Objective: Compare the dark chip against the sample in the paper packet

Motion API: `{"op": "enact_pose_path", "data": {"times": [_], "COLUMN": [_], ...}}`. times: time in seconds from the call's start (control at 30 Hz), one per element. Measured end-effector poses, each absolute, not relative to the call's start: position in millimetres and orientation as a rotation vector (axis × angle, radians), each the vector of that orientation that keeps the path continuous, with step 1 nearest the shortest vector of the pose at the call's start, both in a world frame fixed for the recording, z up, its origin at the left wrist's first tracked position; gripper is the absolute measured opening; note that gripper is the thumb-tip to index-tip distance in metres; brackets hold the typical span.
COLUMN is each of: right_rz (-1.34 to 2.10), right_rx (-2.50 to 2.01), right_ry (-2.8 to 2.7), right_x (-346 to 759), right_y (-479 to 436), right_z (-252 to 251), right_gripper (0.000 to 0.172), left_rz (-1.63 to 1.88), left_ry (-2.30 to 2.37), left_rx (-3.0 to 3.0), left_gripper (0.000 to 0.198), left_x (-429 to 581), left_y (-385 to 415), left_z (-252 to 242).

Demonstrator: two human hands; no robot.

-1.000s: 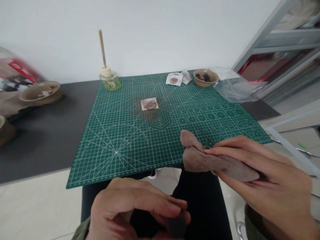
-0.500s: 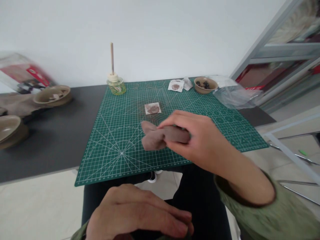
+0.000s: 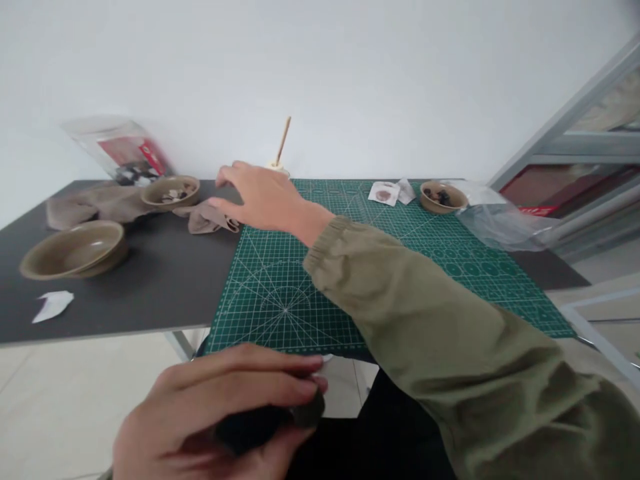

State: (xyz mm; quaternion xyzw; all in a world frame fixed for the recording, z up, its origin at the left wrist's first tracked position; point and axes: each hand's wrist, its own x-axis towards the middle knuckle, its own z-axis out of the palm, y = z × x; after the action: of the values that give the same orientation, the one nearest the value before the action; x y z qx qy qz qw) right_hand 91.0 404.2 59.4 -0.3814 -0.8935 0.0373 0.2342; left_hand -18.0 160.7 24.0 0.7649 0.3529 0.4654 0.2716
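- Taupe cloth (image 3: 201, 221) is lying crumpled on the black tabletop (image 3: 165, 293), close by the left edge of the green cutting mat (image 3: 310, 327). Half a second ago it was hanging from the right hand; I am logging this as the main change.
- Right hand (image 3: 263, 193) is now reaching across to the left, its thumb standing well apart from the curled fingers, nothing showing between them. I cannot tell whether the thumb is touching the cloth.
- Left hand (image 3: 220, 400) is staying low, in front of the mat's near edge, its fingers closing narrowly around a dark rounded lump (image 3: 311, 408). I am seeing only one end; the rest is hiding in the grip.
- View is swinging left, so I am not counting the rightward slide of the mat as movement. It is bringing the wide brown bowl (image 3: 113, 259) and a torn white scrap (image 3: 54, 305) further into sight.
- Olive sleeve (image 3: 425, 307) is crossing the mat, and the smudged white square is no longer showing; I am suspecting the arm is covering it.
- Meaning, as I am judging it: the right fingers are working free of the cloth, while the lump is depending on the left grip alone.
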Motion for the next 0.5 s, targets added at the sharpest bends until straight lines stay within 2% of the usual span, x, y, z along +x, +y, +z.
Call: {"op": "enact_pose_path", "data": {"times": [0.07, 0.17, 0.27, 0.37, 0.5], "right_rz": [0.185, 0.666, 0.969, 1.005, 0.955], "right_rx": [-0.94, -0.715, -0.64, -0.662, -0.662], "right_ry": [-2.405, -2.204, -2.167, -2.158, -2.037], "right_x": [123, 179, 227, 257, 278], "right_y": [401, 385, 368, 364, 384], "right_z": [64, 70, 68, 55, 25], "right_gripper": [0.025, 0.02, 0.027, 0.039, 0.023], "left_rz": [1.385, 1.427, 1.395, 1.273, 1.083], "left_ry": [1.18, 1.356, 1.35, 1.216, 1.095], "left_rx": [1.97, 1.847, 1.8, 1.827, 1.863], "left_gripper": [0.024, 0.013, 0.022, 0.022, 0.031], "left_x": [-24, -29, -23, -7, 20], "left_y": [172, 200, 244, 296, 355], "left_z": [25, 23, 25, 29, 31]}}
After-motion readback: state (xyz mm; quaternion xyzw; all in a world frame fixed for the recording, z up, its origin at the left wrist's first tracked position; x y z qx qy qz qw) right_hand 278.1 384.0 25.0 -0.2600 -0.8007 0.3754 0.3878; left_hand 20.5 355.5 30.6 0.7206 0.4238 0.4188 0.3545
